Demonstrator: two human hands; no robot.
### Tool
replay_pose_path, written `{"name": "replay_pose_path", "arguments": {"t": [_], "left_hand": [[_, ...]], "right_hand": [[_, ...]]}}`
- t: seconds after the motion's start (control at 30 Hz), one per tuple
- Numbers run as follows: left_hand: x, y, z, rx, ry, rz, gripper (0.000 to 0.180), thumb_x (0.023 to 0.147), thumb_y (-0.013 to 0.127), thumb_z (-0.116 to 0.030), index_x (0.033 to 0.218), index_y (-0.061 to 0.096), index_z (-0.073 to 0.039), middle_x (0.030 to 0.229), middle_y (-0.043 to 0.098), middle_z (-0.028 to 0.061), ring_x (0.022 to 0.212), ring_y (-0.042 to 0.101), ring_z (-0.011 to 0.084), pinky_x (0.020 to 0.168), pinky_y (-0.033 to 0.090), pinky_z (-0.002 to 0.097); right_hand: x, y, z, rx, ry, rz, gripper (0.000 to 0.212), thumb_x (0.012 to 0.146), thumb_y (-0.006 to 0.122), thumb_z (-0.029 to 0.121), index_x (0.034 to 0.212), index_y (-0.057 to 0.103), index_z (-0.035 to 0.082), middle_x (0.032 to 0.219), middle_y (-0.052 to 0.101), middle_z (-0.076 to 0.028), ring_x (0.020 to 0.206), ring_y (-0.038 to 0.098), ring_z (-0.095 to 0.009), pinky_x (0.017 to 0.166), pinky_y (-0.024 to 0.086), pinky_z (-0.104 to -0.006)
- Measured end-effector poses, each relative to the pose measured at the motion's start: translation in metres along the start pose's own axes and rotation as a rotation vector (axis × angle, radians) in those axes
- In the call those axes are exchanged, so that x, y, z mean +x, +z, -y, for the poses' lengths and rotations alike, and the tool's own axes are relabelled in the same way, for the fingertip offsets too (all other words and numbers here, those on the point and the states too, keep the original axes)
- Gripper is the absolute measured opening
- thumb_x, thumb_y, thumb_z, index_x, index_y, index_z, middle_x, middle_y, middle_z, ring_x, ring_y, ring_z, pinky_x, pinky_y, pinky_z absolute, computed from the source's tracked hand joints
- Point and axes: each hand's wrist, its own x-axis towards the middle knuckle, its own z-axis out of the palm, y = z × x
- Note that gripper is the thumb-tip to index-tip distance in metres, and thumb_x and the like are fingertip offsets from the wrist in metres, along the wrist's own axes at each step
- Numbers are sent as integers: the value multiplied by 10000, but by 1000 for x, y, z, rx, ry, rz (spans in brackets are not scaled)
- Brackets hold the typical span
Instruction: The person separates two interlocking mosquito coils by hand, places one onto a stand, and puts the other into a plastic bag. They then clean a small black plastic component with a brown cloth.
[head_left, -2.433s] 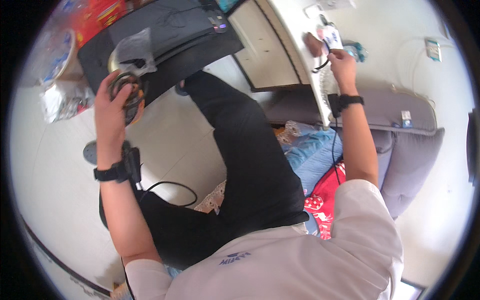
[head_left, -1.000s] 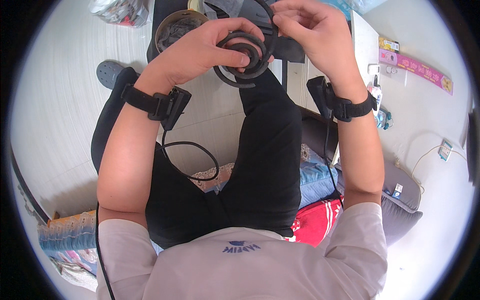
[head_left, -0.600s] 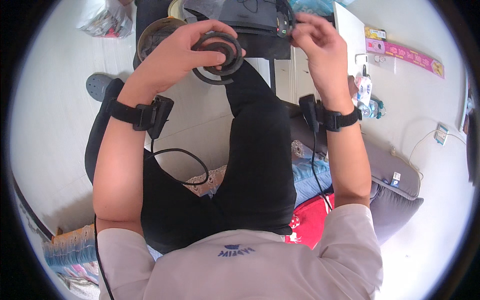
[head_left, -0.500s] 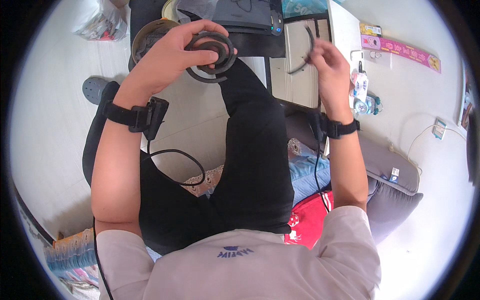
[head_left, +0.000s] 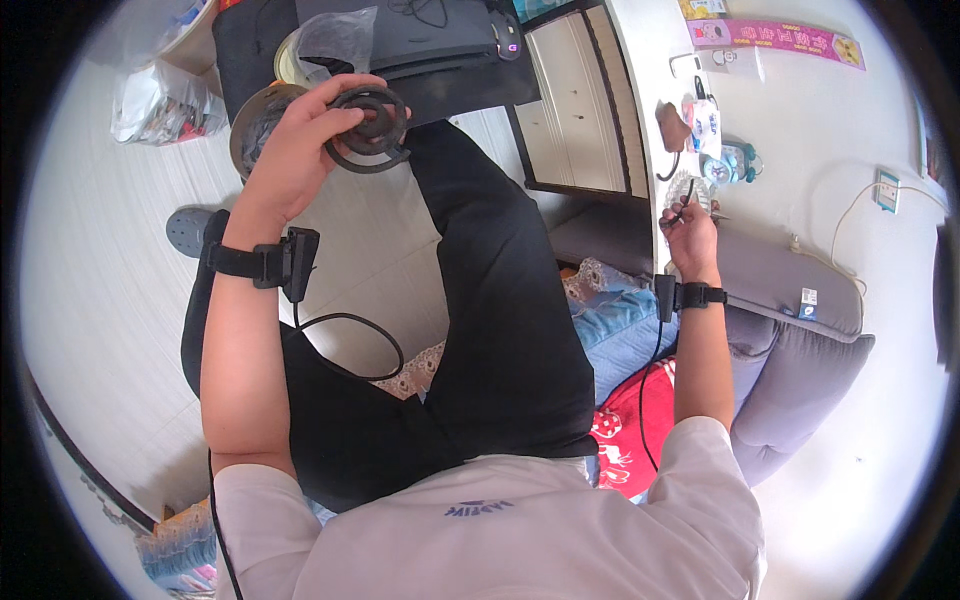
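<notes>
My left hand (head_left: 298, 148) grips a dark grey spiral mosquito coil (head_left: 374, 128) between thumb and fingers, above the floor beside my knee. The coil faces up, its loose outer end curving round at the lower right. Off to the right, my right hand (head_left: 692, 243) is closed with the palm turned up, at the edge of the white shelf. A short dark piece of coil (head_left: 689, 190) sticks up from its fingertips, in front of a clear ribbed glass-like object (head_left: 678, 188). The fingers partly hide that object.
A black table (head_left: 450, 85) at the front bears a dark device and a clear plastic bag (head_left: 340, 40). On the white shelf are a brown object (head_left: 673, 128) with a dark curved strip and a blue alarm clock (head_left: 718, 170). A grey cushion (head_left: 790, 290) lies at the right.
My right hand has moved down and right to the shelf with the coil piece. My left hand has shifted slightly left, still holding the coil. The whole view has shifted too.
</notes>
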Motion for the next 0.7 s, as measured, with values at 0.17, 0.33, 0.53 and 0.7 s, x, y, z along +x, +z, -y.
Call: {"name": "replay_pose_path", "arguments": {"t": [0.17, 0.33, 0.53, 0.7], "left_hand": [[2, 2, 3, -53, -43, -36, 379, 968, 498, -101, 1327, 538, 12, 1237, 653, 180, 1179, 623, 226, 1044, 461, 324], [0, 0, 4, 5, -31, -61, 404, 959, 556, -101, 1346, 523, 13, 1232, 654, 164, 1160, 625, 210, 1022, 467, 311], [1, -4, 9, -13, -13, -89, 424, 942, 594, -89, 1350, 525, 7, 1208, 657, 117, 1112, 630, 191, 979, 480, 292], [0, -6, 13, 68, -64, -105, 400, 937, 536, -54, 1333, 540, 5, 1186, 648, 99, 1110, 628, 188, 975, 489, 304]], "right_hand": [[12, 1, 1, -52, -26, 32, 129, 974, 495, 126, 1023, 520, 9, 1000, 507, -94, 828, 539, -229, 763, 481, -376], [18, 13, 4, -20, -20, -14, 177, 997, 464, 185, 1056, 492, 20, 1002, 497, -98, 862, 536, -242, 785, 474, -404], [7, 28, 4, -68, -50, -63, 125, 923, 477, 99, 1036, 502, 52, 960, 496, -82, 760, 538, -230, 702, 475, -391], [4, 30, 2, -44, -25, -4, 103, 914, 508, 75, 1015, 525, 61, 893, 524, -57, 706, 524, -199, 643, 441, -340]]}}
